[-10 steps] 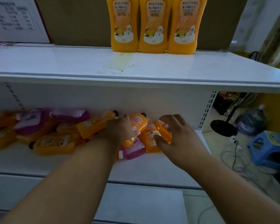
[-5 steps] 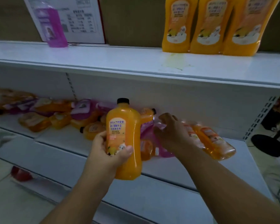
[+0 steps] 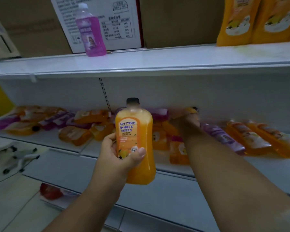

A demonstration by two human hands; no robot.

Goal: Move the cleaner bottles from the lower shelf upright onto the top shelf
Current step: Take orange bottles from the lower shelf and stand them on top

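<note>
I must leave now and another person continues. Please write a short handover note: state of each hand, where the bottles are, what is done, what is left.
Left hand: grips an orange bottle upright, in front of the lower shelf.
Right hand: reaches into the pile on the lower shelf; its grip is blurred, cannot tell.
Done: one purple bottle and orange bottles stand upright on the top shelf.
Left: put the held bottle up; then move the many lying bottles of orange and purple.
</note>
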